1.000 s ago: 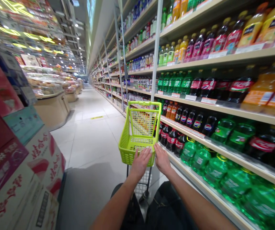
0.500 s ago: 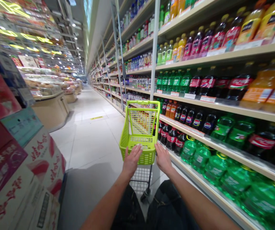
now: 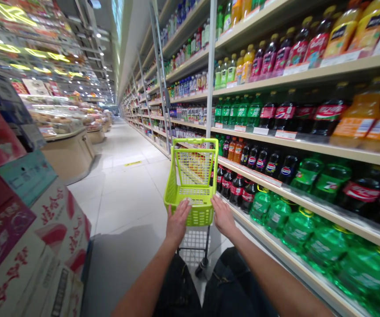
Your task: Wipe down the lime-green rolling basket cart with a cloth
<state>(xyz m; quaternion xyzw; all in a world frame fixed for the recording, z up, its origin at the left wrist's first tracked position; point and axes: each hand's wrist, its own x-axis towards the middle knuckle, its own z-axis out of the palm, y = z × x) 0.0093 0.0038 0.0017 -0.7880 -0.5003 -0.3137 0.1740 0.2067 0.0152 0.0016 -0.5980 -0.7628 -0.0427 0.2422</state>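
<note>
A small lime-green shopping cart (image 3: 199, 219) stands in front of my legs, its basket bare inside as far as I can see. Fingers stretched flat, my left hand (image 3: 178, 221) rests over the basket's near rim, left of the middle. A small whitish patch shows by its fingertips, too blurred to name. On the other side, my right hand (image 3: 223, 216) lies with straight fingers against the basket's near right corner. Neither hand is wrapped round the cart. Beneath the basket are a lower wire rack and a black caster (image 3: 201, 267).
Shelves of drink bottles (image 3: 286, 110) run along my right, with large green bottles (image 3: 304, 229) at floor level. Stacked cartons (image 3: 53, 220) stand close on the left. A display counter (image 3: 69, 152) lies beyond them. The tiled aisle (image 3: 124, 176) stretches ahead.
The view has shifted very slightly, so the shelves, cartons and cart sit a little further left. Both hands stay at the basket's near edge, fingers still stretched.
</note>
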